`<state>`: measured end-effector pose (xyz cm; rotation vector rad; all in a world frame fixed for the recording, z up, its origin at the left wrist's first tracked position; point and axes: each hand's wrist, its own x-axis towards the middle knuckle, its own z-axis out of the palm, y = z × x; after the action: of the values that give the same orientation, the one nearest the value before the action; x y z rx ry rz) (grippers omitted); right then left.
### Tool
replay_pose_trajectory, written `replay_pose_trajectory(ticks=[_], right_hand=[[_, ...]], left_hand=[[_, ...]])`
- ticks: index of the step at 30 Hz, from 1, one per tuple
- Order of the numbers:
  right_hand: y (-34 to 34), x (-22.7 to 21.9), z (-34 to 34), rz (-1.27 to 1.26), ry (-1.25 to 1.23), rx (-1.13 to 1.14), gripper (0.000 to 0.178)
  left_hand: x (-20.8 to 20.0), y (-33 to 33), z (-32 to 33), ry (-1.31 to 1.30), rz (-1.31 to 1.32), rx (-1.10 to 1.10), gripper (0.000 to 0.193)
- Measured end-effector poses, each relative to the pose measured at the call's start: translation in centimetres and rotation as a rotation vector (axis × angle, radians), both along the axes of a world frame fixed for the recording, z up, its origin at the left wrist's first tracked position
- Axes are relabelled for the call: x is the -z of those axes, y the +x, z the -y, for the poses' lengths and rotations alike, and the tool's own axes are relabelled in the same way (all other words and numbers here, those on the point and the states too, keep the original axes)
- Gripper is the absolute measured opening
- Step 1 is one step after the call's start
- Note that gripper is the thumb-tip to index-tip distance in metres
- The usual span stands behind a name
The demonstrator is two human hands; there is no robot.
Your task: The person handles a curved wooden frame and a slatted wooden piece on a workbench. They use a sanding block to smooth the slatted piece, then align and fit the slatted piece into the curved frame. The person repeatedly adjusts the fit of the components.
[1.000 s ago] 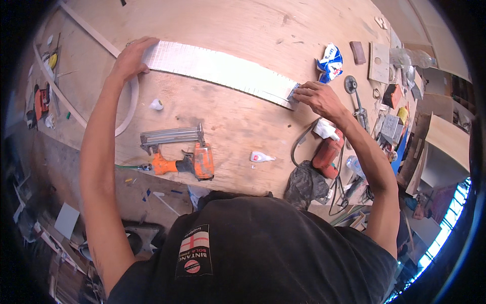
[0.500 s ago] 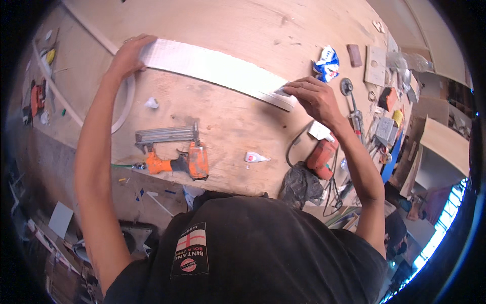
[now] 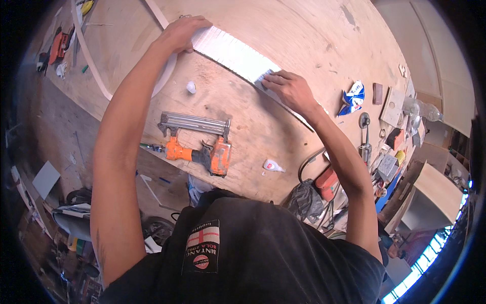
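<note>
A long narrow white board, marked with fine crosswise lines, lies slanting over the wooden worktable. At its far left end my left hand grips it, fingers over the top and thumb at the near edge. Around the board's middle, my right hand presses a small grey-blue flat piece against the white face. The fingers mostly cover that piece, so its kind is unclear. My right forearm crosses over the board's nearer right end. Between my arms lie an orange nail gun and a small white glue bottle.
A crumpled blue-and-white packet, a brown block and an angle grinder sit to the right. A black plastic bag and a red power tool are near the front edge. Curved wooden strips stand left.
My right hand has slid the small grey-blue piece from the board's right end to about its middle. My left hand keeps its hold. The whole view has shifted and turned slightly.
</note>
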<state>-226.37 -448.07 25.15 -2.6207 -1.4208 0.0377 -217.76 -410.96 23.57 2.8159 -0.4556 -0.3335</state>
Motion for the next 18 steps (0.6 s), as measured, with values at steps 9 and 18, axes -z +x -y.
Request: replay_pose_trajectory(ticks=[9,18], right_hand=[[4.2,-0.2,-6.7,0.050,-0.005,-0.017,0.026],[0.6,-1.8,0.2,-0.096,-0.148,-0.082,0.031]], left_hand=[[-0.5,0.0,0.2,-0.002,0.005,0.008,0.090],[-0.1,-0.3,-0.1,0.022,0.041,0.005,0.089]])
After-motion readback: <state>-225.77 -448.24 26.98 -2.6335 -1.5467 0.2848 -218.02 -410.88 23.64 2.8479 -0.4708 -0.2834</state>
